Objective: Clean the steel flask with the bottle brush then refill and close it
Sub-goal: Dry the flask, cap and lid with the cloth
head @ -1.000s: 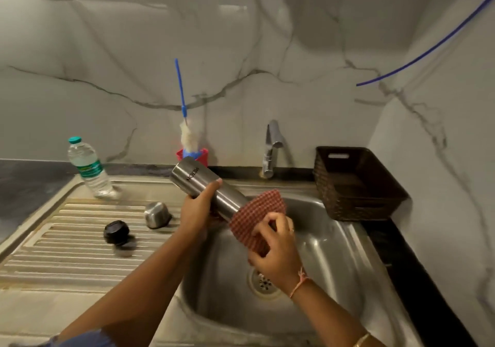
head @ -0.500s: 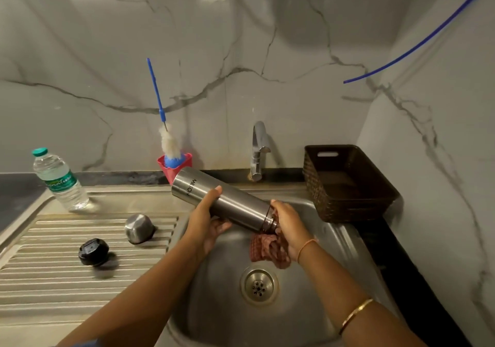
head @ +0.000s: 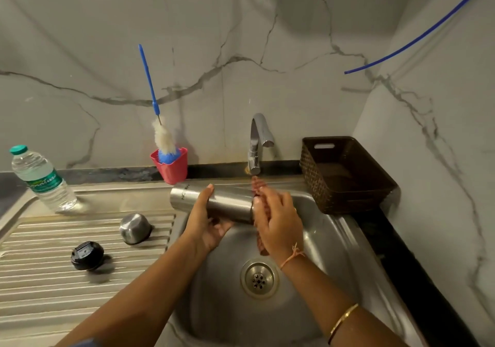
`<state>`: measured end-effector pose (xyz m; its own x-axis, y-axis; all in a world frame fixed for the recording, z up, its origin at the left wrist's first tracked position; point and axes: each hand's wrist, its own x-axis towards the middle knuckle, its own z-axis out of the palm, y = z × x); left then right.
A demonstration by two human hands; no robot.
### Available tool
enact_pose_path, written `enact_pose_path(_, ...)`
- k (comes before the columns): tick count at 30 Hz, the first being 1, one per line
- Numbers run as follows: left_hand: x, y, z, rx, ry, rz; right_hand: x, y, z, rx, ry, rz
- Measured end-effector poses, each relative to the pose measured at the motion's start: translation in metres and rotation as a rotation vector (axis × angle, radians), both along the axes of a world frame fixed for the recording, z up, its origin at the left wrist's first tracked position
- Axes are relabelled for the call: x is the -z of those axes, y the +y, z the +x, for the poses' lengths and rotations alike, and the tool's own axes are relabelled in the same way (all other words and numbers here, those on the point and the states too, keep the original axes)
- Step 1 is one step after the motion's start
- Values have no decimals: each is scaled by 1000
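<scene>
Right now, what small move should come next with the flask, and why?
Probably drop the cloth in the sink and turn the flask upright: the left hand holds it sideways, the right hand holds the cloth to its end, the brush sits in its cup, and the bottle stands ready.

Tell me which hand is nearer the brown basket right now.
Right. The right hand holds a cloth at the flask mouth, just left of the basket; the left hand grips the flask's body farther left.
</scene>
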<state>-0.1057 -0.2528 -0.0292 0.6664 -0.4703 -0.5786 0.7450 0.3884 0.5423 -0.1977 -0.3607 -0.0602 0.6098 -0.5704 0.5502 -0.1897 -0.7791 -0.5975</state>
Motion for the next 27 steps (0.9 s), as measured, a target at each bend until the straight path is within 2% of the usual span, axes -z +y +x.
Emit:
enact_pose_path(2,-1,0,2,11,-88,-6,-3,-4,5,62,13,551)
enact_pose_path(4,-3,0,5,62,-220,-8,-2,-10,7,16,87,1179)
enact_pose_path(5,-5,1,7,93,-272,-16,-2,-12,6,-23,96,1396)
enact_pose_path(6,-6,1,7,121,-298,-24,0,-10,6,-45,58,1516)
enact_pose_path(7,-7,1,8,146,-296,-36,2,-7,8,-49,-13,1548)
enact_pose_path(9,-8,0,5,211,-271,-26,5,1,11,-16,-147,1397)
enact_pose_path(12,-2,-1,-3,244,-198,72,2,20,6,43,-162,866)
enact_pose_path(18,-7,0,1,226,-111,117,28,20,-5,-6,14,-129)
enact_pose_path(20,-9,-2,-1,224,-119,122,37,23,-9,-71,83,-354)
enact_pose_path(22,-10,-3,-6,230,-117,103,37,31,-11,-172,114,-430)
enact_pose_path(24,-12,-2,-10,230,-105,59,30,38,-11,-236,83,-412)
enact_pose_path(27,-13,-3,-9,209,-141,11,22,37,-7,-232,-20,-239)
